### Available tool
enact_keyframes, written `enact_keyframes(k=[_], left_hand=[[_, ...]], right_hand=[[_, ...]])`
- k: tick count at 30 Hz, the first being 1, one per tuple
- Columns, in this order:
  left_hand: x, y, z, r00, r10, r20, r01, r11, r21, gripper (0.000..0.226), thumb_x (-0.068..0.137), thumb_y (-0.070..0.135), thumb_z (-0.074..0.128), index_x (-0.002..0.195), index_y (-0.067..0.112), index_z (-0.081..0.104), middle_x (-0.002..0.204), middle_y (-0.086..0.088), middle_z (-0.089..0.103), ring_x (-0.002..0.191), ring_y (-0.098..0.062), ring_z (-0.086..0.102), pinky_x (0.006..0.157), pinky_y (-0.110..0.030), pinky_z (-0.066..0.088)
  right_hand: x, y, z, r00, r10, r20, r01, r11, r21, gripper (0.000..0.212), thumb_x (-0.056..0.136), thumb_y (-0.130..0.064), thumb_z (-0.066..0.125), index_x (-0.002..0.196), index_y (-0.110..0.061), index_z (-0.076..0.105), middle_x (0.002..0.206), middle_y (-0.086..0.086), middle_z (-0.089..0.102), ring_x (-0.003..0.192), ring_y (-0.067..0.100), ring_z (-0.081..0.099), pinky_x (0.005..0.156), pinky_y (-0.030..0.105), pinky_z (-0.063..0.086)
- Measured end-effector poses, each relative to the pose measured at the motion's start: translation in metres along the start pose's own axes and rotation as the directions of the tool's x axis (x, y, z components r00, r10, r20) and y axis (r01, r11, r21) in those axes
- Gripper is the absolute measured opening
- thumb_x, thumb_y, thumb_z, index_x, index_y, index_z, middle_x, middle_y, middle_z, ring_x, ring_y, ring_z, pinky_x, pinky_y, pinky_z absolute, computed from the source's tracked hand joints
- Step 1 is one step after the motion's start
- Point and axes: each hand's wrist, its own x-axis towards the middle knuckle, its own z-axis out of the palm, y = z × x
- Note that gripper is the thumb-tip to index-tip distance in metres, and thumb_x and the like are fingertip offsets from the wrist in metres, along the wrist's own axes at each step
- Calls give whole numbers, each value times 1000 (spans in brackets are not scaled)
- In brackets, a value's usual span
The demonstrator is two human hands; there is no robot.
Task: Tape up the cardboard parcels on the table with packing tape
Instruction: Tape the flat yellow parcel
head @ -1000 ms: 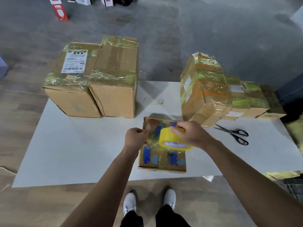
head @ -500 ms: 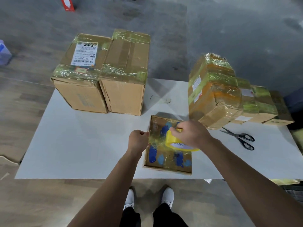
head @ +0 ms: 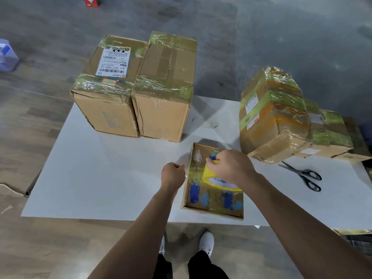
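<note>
The white table [head: 100,178] carries every parcel, and all of them are closed, so what is inside cannot be seen. Two big boxes stand touching at the back left: the labelled box [head: 108,97] and the plain box [head: 167,97], both banded with tape across their tops. At the right, a heavily wrapped parcel [head: 271,117] leans on a row of smaller parcels [head: 332,133] behind it. The flat parcel [head: 213,202], brown with blue prints, lies at the near edge of the table, between the two arms.

The right hand [head: 231,166] reaches in above the flat parcel and grips the yellow tape roll [head: 219,178] from above, fingers curled over its rim. The left hand [head: 173,174] is a closed fist at the parcel's left edge and appears to pinch the end of a clear strip of tape [head: 194,172] stretched from the roll. Black scissors [head: 304,175] lie shut on the table, near the wrapped parcel. A scrap of tape [head: 209,124] lies behind the flat parcel.

Against half a second ago, both hands keep nearly the same places and the parcel has not moved. The lettering showing on the roll's core has shifted, so the roll has turned a little. The camera has tipped down slightly.
</note>
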Motion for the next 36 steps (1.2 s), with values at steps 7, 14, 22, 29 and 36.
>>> enact_keyframes(k=[7, 14, 22, 29, 36], left_hand=[[5, -5, 10, 998, -49, 30, 50, 998, -38, 26, 92, 14, 49, 67, 8, 47, 60, -6, 43, 62, -21, 49, 53, -28, 36], [3, -11, 26, 994, -105, -5, 104, 989, -102, 28, 98, 22, 50, 104, -4, 58, 92, -19, 65, 88, -35, 65, 57, -33, 47], [-7, -11, 28, 980, 119, -161, -112, 992, 51, 20, 97, 11, 45, 95, 17, 64, 96, -1, 65, 84, -20, 59, 64, -28, 45], [-24, -13, 29, 976, 192, -107, -152, 941, 301, 27, 98, 12, 32, 79, 11, 51, 93, -8, 61, 90, -27, 57, 73, -36, 47], [-23, -10, 34, 957, 288, -46, -245, 879, 409, 29, 102, 24, 29, 108, 14, 56, 117, -2, 56, 114, -28, 50, 85, -35, 44]], right_hand=[[2, 3, 10, 996, -40, -75, 38, 999, -25, 51, 96, -45, 44, 57, -12, 43, 52, 1, 38, 52, 16, 39, 47, 28, 22], [-4, 2, 15, 991, -50, -126, 48, 999, -19, 50, 96, -47, 44, 61, -12, 50, 57, 2, 46, 59, 21, 48, 49, 29, 29], [-8, -1, 15, 991, -20, -133, 17, 1000, -20, 50, 95, -47, 44, 59, -13, 44, 55, 1, 42, 60, 23, 48, 47, 28, 26], [-8, -2, 15, 993, 2, -118, -4, 1000, -19, 51, 96, -48, 44, 59, -14, 41, 55, 0, 40, 57, 21, 44, 47, 27, 24], [-7, -1, 13, 995, -7, -103, 5, 1000, -19, 50, 97, -50, 41, 64, -13, 47, 56, 0, 41, 58, 20, 45, 50, 28, 29]])
